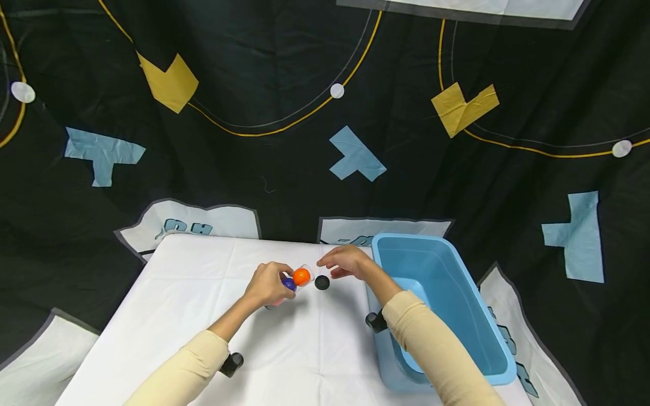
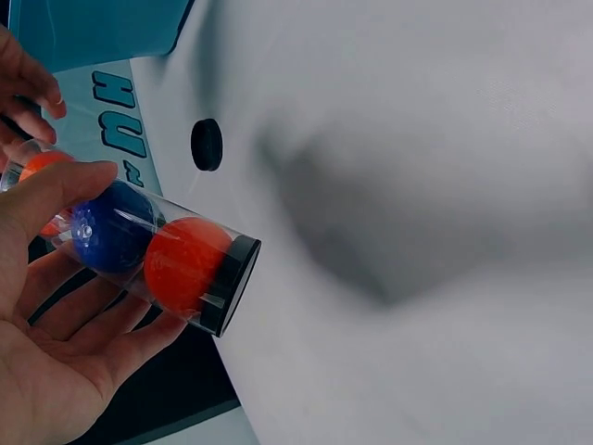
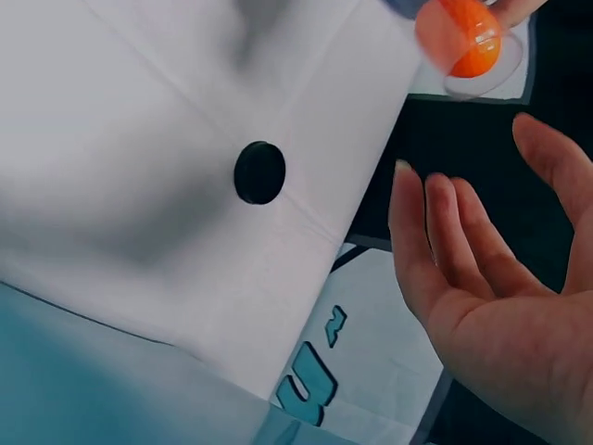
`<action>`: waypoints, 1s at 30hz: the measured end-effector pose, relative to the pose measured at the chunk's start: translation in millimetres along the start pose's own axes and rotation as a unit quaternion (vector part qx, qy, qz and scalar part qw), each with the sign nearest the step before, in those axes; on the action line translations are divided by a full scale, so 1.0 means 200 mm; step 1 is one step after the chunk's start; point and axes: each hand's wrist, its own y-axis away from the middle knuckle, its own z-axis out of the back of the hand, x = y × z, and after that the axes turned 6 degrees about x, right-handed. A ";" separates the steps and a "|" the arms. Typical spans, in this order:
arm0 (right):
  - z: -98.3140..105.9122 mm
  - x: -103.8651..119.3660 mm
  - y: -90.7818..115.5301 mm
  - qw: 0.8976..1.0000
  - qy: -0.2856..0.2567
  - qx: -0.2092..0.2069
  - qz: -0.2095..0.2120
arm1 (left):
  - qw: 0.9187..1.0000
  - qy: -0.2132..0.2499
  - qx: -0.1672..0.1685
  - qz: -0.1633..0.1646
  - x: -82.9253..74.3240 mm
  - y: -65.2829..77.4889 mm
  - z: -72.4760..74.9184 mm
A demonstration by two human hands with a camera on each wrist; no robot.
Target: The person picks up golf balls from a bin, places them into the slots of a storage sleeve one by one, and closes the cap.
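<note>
My left hand [image 1: 269, 283] grips a clear plastic tube [image 2: 163, 206], its thumb over one side and fingers around the other. Inside sit an orange ball [image 1: 302, 277], a blue ball [image 2: 113, 228] and a reddish-orange ball [image 2: 188, 265] in a row. A black cap closes the tube's near end; the far end, beside the orange ball, looks uncapped. A loose black cap [image 1: 322, 282] lies on the white table just past that end. My right hand [image 1: 346, 262] hovers near the tube's far end, fingers relaxed and apart, holding nothing.
A blue plastic tub [image 1: 452, 304] stands at the right of the white-covered table [image 1: 203, 276], under my right forearm. Behind the table hangs a black cloth [image 1: 284, 186] with yellow and light blue patches. Dark wrist cameras sit under both sleeves.
</note>
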 end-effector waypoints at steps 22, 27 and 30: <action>-0.29 -0.24 -0.24 0.962 0.065 -0.261 0.042 | 1.000 0.008 -0.008 0.018 0.08 0.03 0.04; -0.35 -0.32 -0.28 0.957 0.049 -0.282 0.047 | 1.000 0.007 -0.010 0.019 0.09 0.03 0.04; -0.38 -0.36 -0.29 0.954 0.049 -0.291 0.053 | 1.000 0.007 -0.012 0.016 0.09 0.04 0.04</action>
